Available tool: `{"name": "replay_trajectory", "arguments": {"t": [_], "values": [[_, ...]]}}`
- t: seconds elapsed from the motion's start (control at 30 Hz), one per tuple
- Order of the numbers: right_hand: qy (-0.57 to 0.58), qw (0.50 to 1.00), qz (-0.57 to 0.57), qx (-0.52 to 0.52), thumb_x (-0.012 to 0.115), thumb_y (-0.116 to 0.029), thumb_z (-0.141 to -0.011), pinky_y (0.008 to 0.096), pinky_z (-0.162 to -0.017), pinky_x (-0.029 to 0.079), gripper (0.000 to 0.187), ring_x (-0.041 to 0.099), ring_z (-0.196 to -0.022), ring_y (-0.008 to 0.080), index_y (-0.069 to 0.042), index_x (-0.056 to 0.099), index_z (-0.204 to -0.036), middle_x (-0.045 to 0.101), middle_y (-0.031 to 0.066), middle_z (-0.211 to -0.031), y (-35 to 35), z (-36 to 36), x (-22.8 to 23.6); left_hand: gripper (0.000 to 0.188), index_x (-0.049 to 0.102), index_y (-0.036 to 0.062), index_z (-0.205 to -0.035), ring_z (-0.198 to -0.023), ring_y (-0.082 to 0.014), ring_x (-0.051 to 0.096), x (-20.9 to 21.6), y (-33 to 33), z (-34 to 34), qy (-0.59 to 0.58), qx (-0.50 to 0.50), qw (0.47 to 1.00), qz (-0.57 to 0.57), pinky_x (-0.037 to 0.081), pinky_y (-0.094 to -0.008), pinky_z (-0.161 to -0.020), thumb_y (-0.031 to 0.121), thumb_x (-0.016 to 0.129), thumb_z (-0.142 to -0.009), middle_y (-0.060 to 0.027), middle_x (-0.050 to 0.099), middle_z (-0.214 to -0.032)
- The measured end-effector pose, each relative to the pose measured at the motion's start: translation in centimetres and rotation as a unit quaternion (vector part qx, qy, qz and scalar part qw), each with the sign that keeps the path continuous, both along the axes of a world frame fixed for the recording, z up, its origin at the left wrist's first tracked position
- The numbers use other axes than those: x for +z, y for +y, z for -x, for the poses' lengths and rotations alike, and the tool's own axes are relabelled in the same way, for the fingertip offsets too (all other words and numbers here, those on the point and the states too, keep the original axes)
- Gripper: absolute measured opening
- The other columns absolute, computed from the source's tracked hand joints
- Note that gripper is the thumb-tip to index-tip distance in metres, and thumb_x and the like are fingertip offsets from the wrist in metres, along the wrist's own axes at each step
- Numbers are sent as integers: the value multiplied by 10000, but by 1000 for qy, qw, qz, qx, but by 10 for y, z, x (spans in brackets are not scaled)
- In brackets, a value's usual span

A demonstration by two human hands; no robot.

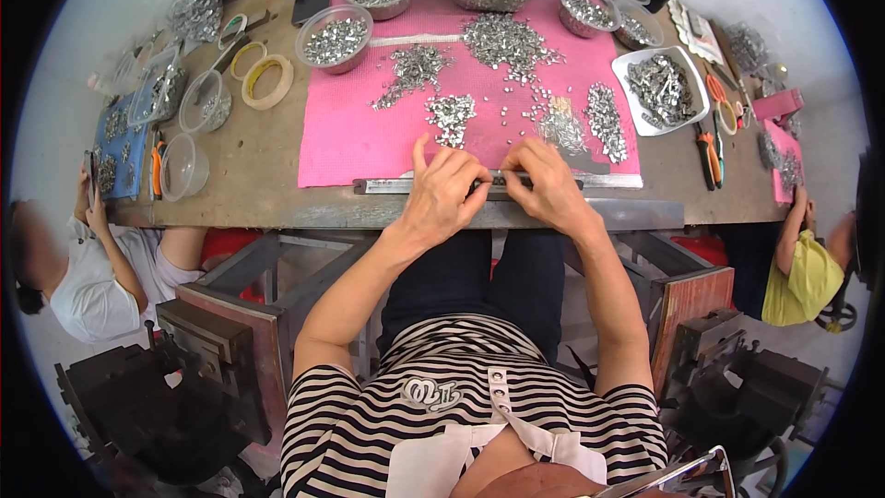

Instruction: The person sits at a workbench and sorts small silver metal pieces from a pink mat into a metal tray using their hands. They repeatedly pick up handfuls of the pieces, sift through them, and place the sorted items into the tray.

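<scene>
Both my hands work over a long narrow metal bar (385, 186) at the front edge of a pink mat (336, 143). My left hand (441, 186) has its thumb and fingers pinched together, with the index finger raised. A short gap away, my right hand (550, 186) is pinched at the bar too. Whatever sits between the fingertips is too small to make out. Just beyond them lie a pile of small silver metal pieces (452, 117), a patch of thin pale pieces (560, 129) and a column of small metal parts (606, 120).
Clear tubs of metal pieces (336, 41) line the back, with a white tray (660, 90) at right. Pliers (708, 157) and scissors (721, 101) lie beyond it. Tape rolls (267, 81) and an empty plastic cup (184, 166) stand left. People sit at both sides.
</scene>
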State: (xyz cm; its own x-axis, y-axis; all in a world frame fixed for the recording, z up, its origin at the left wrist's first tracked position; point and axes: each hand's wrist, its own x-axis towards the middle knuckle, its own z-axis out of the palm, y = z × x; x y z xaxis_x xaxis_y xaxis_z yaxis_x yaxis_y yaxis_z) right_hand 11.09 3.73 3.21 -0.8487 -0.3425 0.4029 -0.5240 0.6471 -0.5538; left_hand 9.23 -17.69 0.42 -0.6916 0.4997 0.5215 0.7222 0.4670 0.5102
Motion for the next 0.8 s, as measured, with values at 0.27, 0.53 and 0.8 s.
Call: {"name": "replay_trajectory", "arguments": {"t": [0.27, 0.53, 0.8], "values": [[77, 993, -82, 25, 720, 4, -813, 406, -804, 442, 178, 582, -875, 288, -30, 622, -957, 589, 100, -927, -3, -15, -4, 131, 733, 103, -1017, -1062, -221, 638, 2, -2, -2, -12, -9, 1000, 10, 230, -687, -1161, 102, 745, -887, -21, 690, -1017], [62, 997, -36, 28, 703, -3, -857, 406, -825, 470, 171, 585, -914, 298, -5, 690, -1027, 597, 120, -961, -2, 0, -5, 431, 607, 129, -1465, -1497, -407, 385, 1, -43, 29, -29, 125, 983, 134, 125, -725, -1202, 330, 524, -1094, -48, 556, -1554], [58, 991, -117, -23, 659, -13, -904, 419, -792, 459, 280, 552, -856, 295, -89, 748, -1158, 527, 119, -878, -38, 37, -12, 395, 668, 144, -1402, -1509, -420, 345, 12, -66, 16, -109, 75, 979, 153, 46, -747, -1185, 340, 535, -1086, -14, 603, -1503]]}}
